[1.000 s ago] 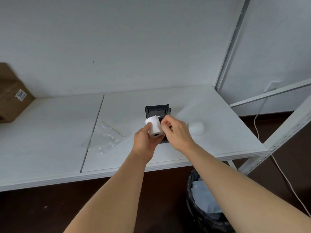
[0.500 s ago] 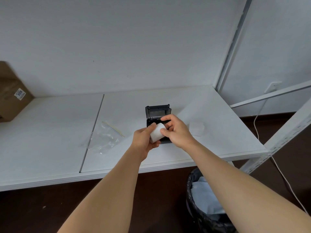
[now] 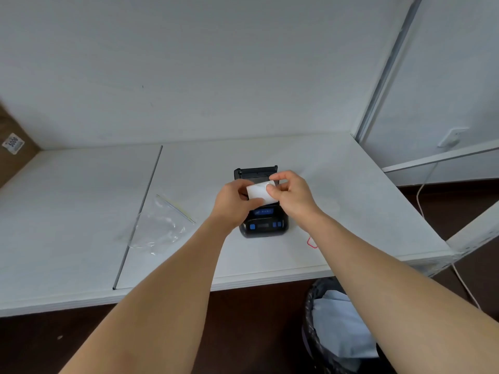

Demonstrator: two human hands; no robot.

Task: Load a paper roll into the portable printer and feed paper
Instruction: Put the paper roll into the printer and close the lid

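A bin (image 3: 332, 333) stood nearest, below the surface (image 3: 270, 271). Farther in, the left hand (image 3: 233, 202) and right hand (image 3: 293, 197) each kept a closed grip on the paper roll (image 3: 260, 194), above the open printer (image 3: 266, 224). Lowering it squarely, loose end forward, seemed best.

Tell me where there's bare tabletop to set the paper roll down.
Free: the left panel between the cardboard box and plastic bag, and the back strip between wall and printer. Crowded: the middle, where both hands hold the paper roll over the printer.
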